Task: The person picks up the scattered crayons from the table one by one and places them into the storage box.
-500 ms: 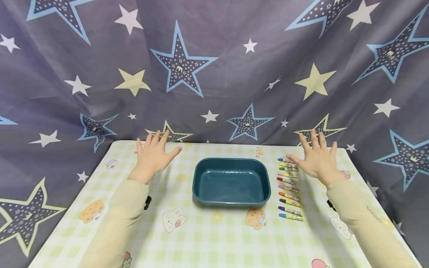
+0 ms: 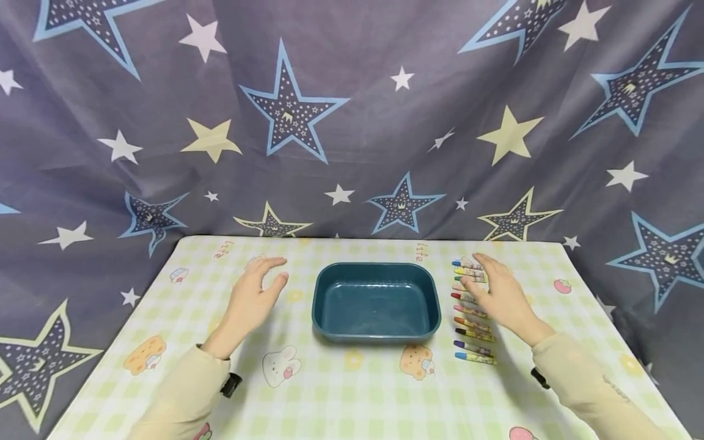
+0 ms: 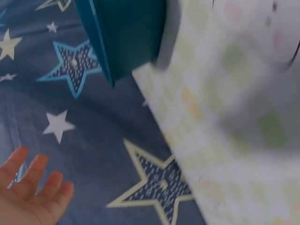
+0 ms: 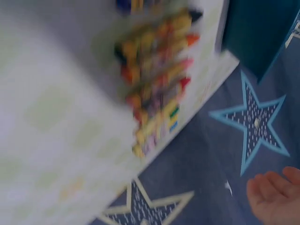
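Note:
A dark teal rectangular tub (image 2: 376, 335) stands in the middle of the table in the head view, nothing inside it. To its right, several crayons (image 2: 475, 359) with yellow wrappers and tips of different colours lie in a column, one behind another. My right hand (image 2: 507, 300) hovers over the far end of that column, fingers relaxed, and covers part of some crayons. Left of the tub, my left hand (image 2: 247, 304) is held above the cloth with loosely bent fingers. Neither hand holds anything. The right wrist view shows the crayons (image 4: 157, 89) blurred.
A checked green and white tablecloth (image 2: 352, 391) with cartoon prints covers the table. Behind the table's far edge hangs a dark curtain (image 2: 363, 153) patterned with stars. Dark bands (image 2: 231, 385) sit at the wrists.
Both hands have come down and back toward me from the far edge, and their spread fingers have relaxed. The right hand now overlaps the crayons more. Tub and crayons stay in place.

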### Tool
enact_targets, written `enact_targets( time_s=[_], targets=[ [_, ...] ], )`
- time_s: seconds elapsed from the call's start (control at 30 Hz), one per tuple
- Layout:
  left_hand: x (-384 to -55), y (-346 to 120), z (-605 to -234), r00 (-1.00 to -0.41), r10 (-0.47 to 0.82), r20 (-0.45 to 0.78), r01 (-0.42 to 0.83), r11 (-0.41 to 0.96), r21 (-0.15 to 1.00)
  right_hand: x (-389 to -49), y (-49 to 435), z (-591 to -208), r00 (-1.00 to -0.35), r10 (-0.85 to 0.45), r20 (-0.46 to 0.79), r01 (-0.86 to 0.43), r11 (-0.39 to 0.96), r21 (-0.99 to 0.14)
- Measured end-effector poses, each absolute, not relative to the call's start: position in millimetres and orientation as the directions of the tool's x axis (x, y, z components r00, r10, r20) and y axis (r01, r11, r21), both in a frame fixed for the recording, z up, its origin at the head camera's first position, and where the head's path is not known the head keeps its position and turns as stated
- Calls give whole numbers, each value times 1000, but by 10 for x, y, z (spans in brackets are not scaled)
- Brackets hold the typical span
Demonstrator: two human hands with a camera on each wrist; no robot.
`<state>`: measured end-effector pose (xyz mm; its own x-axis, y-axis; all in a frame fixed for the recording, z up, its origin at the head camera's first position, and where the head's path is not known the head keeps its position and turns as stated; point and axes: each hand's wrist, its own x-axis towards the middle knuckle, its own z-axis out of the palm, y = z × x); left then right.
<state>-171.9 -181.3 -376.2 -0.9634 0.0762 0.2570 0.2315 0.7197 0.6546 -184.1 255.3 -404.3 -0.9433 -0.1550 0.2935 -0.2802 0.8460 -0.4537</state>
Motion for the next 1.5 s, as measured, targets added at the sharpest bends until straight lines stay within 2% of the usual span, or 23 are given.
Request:
enact_targets(
  time_s=[0.27,0.43,0.53,0.7,1.03,1.3,1.5],
  targets=[
    [-1539,-1684,-4024,-982,89,164,186,494,849,-1745,2383,-4236,-973,-75,218,-203,730,-652],
    [-1549,-1670,-4220,-973,158,168,222,444,868,-1716,2299,-4313,-985,-44,166,-159,593,-789],
    [-1631,-1681,-4367,-960,212,182,253,385,888,-1680,2271,-4352,-990,-28,138,-131,536,-834],
    [-1849,-1667,-4571,-956,241,166,229,267,936,-1608,2255,-4389,-995,-20,98,-94,536,-839],
    [-2273,-1572,-4787,-969,244,45,91,182,979,-1554,2230,-4450,-993,-17,120,-111,521,-846],
    [-2379,-1505,-4884,-981,180,-73,-26,253,967,-1540,2244,-4512,-994,-16,108,-101,523,-847],
    [-2417,-1435,-4884,-983,163,-84,-48,215,975,-1555,2256,-4554,-992,-10,127,-110,570,-814]
  ],
)
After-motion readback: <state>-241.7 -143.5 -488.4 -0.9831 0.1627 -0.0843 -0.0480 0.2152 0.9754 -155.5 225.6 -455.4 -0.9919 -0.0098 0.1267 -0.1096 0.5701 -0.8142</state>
